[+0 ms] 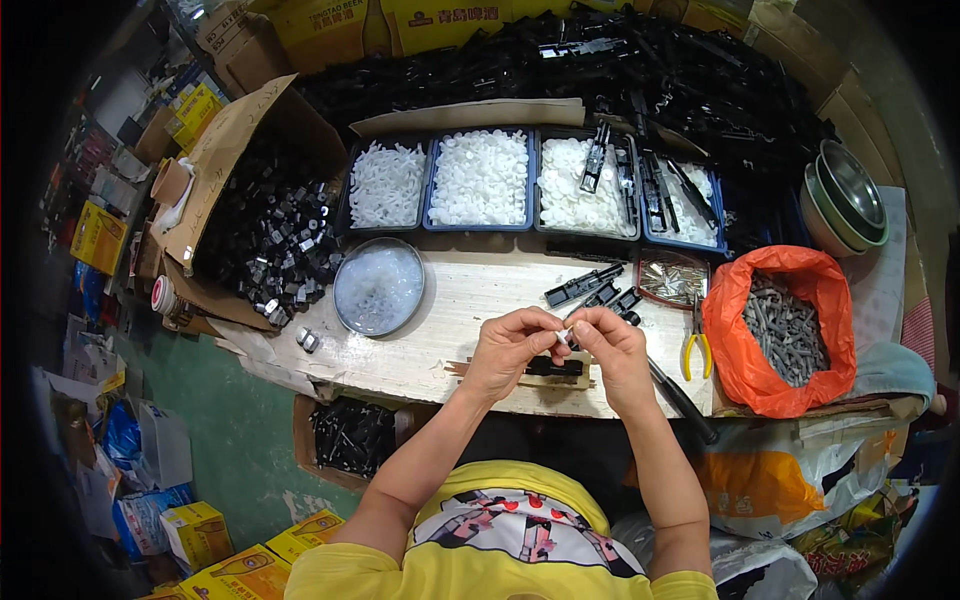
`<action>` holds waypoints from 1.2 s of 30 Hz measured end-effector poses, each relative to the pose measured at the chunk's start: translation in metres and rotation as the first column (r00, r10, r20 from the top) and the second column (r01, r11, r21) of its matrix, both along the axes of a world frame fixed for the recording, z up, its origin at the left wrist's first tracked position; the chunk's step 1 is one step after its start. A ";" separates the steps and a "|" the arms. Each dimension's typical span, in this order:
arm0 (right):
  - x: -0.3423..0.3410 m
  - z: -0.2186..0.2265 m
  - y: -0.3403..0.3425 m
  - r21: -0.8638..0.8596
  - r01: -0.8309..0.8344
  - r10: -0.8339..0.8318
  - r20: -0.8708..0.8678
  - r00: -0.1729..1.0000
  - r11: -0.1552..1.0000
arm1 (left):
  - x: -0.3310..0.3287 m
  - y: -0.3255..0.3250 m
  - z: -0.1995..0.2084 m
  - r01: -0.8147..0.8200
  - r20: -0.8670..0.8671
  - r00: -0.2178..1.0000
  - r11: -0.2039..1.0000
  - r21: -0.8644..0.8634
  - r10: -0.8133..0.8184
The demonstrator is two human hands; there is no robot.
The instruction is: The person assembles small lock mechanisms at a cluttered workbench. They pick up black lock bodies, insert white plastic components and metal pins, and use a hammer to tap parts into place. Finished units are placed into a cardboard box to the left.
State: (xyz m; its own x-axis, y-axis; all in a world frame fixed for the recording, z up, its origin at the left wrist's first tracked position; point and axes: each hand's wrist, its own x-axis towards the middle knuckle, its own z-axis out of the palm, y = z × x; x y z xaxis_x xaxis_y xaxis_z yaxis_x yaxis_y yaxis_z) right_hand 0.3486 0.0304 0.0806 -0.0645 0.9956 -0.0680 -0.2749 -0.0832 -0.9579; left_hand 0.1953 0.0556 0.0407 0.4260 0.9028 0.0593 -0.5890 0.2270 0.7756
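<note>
My left hand [512, 350] and my right hand [615, 358] meet above the front of the bench, fingertips pinched together. Between them is a small white plastic piece [563, 337], mostly covered by the fingers; its exact shape cannot be made out. Just below the hands, a black plastic part [553, 367] lies on a wooden block [580, 381]. Beyond my right hand, several black slotted parts [584, 287] lie in a loose group. A hammer-like tool with a black handle [688, 408] rests to the right, beside yellow-handled pliers [698, 350].
Blue and black bins [481, 228] of white plastic pieces line the back, before a heap of black parts [440, 75]. A round tray [420, 290] and a carton of dark metal-like pieces [225, 215] are left. An orange bag [728, 340] of grey parts stands right, near a screw box [668, 297].
</note>
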 end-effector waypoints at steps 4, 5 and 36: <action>-0.003 -0.008 -0.002 0.254 0.010 -0.117 0.410 0.904 0.967 | -0.003 -0.006 -0.003 -0.082 -0.121 0.988 0.992 0.096 0.093; -0.003 -0.009 -0.002 0.337 -0.022 -0.171 0.532 0.830 0.941 | -0.004 -0.008 -0.004 -0.102 -0.156 0.980 0.985 0.138 0.123; -0.017 -0.016 0.004 0.279 -0.707 -0.243 0.958 0.154 0.650 | -0.033 -0.028 -0.024 0.093 -0.634 0.423 0.666 0.740 0.647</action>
